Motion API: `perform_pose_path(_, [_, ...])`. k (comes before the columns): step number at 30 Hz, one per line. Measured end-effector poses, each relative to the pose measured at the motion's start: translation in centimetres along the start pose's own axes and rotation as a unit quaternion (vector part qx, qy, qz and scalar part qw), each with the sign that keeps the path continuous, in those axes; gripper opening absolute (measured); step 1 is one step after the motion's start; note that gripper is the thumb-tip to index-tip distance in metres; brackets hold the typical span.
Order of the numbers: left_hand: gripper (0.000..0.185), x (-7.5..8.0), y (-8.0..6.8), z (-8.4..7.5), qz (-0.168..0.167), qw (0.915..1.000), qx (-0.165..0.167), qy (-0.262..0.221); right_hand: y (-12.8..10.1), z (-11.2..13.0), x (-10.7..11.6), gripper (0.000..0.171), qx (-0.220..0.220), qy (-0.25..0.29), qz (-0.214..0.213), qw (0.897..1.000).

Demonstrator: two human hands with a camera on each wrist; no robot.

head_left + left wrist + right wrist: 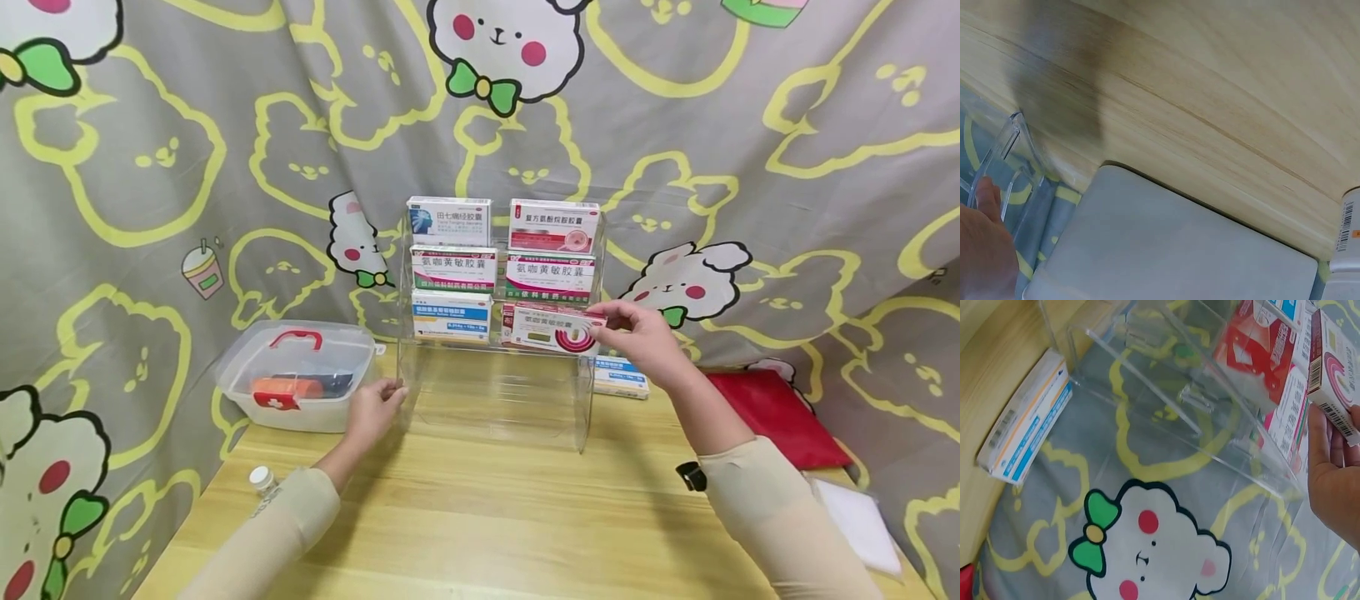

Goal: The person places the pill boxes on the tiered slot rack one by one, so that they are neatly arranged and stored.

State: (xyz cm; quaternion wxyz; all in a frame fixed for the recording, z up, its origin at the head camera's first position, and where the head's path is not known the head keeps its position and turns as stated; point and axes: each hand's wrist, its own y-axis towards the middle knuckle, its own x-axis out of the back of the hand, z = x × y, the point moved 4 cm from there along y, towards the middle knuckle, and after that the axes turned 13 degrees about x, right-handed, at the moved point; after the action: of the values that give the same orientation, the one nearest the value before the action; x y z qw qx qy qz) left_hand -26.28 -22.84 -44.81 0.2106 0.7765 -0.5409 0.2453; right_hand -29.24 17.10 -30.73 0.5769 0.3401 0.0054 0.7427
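Note:
A clear plastic display rack [495, 400] stands on the table with medicine boxes in its upper tiers. My right hand [637, 337] pinches the right end of a white and red medicine box [547, 329], which sits slightly tilted at the third tier, right column. In the right wrist view, the fingers hold that box [1334, 369] by its barcode end, beside the rack's side panel [1235, 456]. My left hand [377, 408] holds the rack's left side edge between thumb and fingers; the left wrist view has the thumb [988, 199] on the clear edge.
A translucent first-aid bin [300, 375] with a red handle stands left of the rack. Nearby is a small white bottle [262, 477]. A blue and white box [621, 377] lies right of the rack. Farther right are a red folder [780, 417] and a white packet [858, 525].

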Motion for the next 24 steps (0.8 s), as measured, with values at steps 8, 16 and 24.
perform_pose_path(8, [0.018, 0.1, 0.0, 0.0, -0.004, 0.9999, -0.013, -0.005, 1.5, 0.5, -2.7, 0.035, -0.017, 0.003, 0.005, 1.000])
perform_pose_path(16, [0.017, -0.1, 0.1, 0.2, 0.011, 0.9998, -0.015, 0.004, 2.7, 1.0, -7.2, 0.030, 0.009, 0.042, 0.005, 0.999])
perform_pose_path(24, [0.017, 0.0, 0.0, 0.3, 0.002, 0.9997, -0.025, 0.002, 3.1, 1.0, -10.9, 0.026, 0.003, 0.055, -0.006, 0.998])
